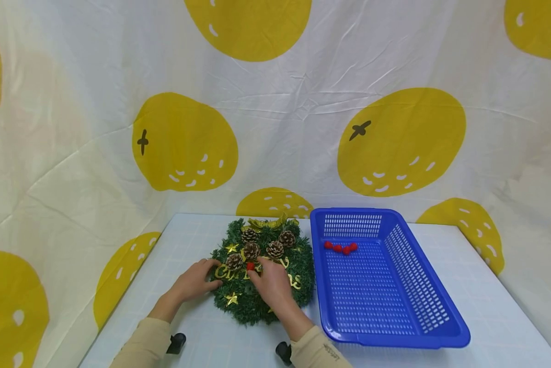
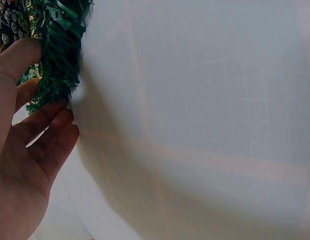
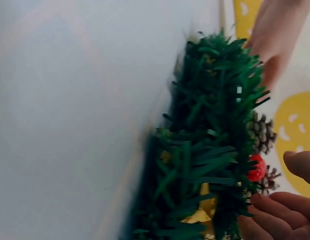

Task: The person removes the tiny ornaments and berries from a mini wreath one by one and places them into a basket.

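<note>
A green tinsel wreath [image 1: 257, 309] with pine cones [image 1: 251, 250], gold stars [image 1: 232, 299] and gold lettering lies on the table. At its left edge, my left hand [image 1: 194, 281] holds the wreath, thumb on top and fingers around the rim; the left wrist view shows this hand [image 2: 30, 130] against the green tinsel [image 2: 60, 55]. A red ball [image 1: 250, 266] sits among the cones and lettering. Beside it is my right hand [image 1: 275, 283], thumb and fingers parted. In the right wrist view a gap shows between the thumb [image 3: 301, 165] and the red ball [image 3: 256, 168].
Right of the wreath stands a blue plastic basket [image 1: 319, 286], with several red balls [image 1: 346, 250] near its far end. A white sheet with yellow fruit prints [image 1: 183, 143] hangs behind the pale table [image 1: 197, 327].
</note>
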`<state>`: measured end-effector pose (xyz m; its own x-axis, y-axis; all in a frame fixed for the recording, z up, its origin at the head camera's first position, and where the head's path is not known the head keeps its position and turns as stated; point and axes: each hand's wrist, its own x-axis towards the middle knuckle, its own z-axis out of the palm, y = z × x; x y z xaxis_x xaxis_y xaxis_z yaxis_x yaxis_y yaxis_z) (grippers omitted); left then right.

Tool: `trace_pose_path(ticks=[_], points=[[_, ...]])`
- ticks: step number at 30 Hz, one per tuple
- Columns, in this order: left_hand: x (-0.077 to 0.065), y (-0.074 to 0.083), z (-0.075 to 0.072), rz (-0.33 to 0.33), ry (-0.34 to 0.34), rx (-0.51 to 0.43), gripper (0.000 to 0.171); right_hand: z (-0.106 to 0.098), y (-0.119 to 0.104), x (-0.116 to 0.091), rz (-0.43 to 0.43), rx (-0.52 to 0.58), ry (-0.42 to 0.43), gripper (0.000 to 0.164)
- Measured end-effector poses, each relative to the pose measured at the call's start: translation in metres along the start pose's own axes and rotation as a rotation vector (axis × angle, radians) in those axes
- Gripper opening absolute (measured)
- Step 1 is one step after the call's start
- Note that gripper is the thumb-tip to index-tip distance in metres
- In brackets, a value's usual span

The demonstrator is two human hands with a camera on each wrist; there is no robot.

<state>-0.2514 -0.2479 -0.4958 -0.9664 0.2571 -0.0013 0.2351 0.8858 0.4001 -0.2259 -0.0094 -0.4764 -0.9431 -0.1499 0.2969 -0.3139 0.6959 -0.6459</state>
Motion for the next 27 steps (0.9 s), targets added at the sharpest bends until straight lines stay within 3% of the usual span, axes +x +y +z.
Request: trace_pose_path(ticks=[10, 17, 27], points=[[0.000, -0.002, 0.002, 0.002, 0.009, 0.008, 0.046, 0.012, 0.000, 0.003, 0.018, -0.097, 0.003, 0.037], [0.001, -0.003, 0.003, 0.000, 0.009, 0.015, 0.046, 0.020, 0.000, 0.006, 0.016, -0.174, 0.055, 0.035], [0.001, -0.003, 0.004, -0.002, 0.007, 0.010, 0.046, 0.023, 0.003, 0.009, -0.025, -0.194, 0.044, 0.025]])
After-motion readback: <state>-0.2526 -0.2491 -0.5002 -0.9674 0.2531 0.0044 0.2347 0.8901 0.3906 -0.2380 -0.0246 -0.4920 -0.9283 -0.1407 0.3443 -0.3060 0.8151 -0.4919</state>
